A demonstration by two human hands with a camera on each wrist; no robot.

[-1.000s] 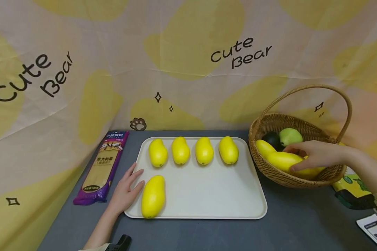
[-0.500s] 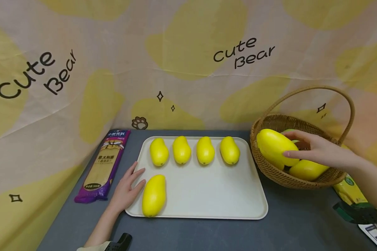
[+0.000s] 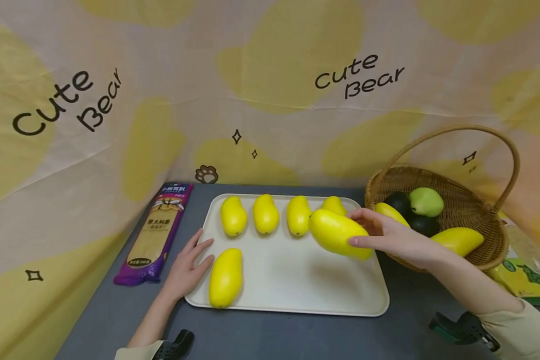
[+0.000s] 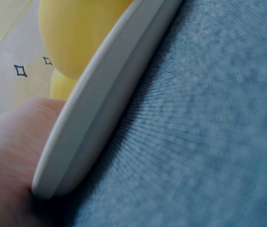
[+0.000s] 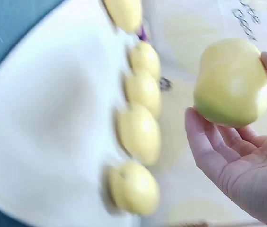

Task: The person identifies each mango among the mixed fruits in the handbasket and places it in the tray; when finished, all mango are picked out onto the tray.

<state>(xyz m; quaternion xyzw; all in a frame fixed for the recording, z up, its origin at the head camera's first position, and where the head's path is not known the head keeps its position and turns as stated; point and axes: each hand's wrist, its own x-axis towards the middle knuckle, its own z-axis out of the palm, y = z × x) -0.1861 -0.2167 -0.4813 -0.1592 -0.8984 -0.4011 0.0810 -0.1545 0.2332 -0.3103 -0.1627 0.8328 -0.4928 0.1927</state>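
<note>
My right hand (image 3: pixel 398 241) holds a yellow mango (image 3: pixel 338 234) above the right part of the white tray (image 3: pixel 283 285). In the right wrist view, the thumb and fingers grip this mango (image 5: pixel 233 82) from opposite sides. A row of several mangoes (image 3: pixel 265 215) lies along the tray's far side; the held one partly hides the rightmost (image 3: pixel 334 205). One larger mango (image 3: pixel 226 278) lies at the near left of the tray. My left hand (image 3: pixel 186 272) rests on the tray's left rim with fingers extended, beside that mango. In the left wrist view, part of the hand (image 4: pixel 20 151) touches the rim.
A wicker basket (image 3: pixel 499 235) with a tall handle stands at the right, holding a green fruit (image 3: pixel 426 202), dark fruits (image 3: pixel 425 225) and yellow mangoes (image 3: pixel 460 241). A pasta packet (image 3: pixel 155 235) lies left of the tray. A yellow-green bag (image 3: pixel 522 265) lies behind the basket's right side.
My right hand has lifted a mango out of the basket and carried it left over the tray. The left hand stays on the tray's rim. The head view has shifted slightly.
</note>
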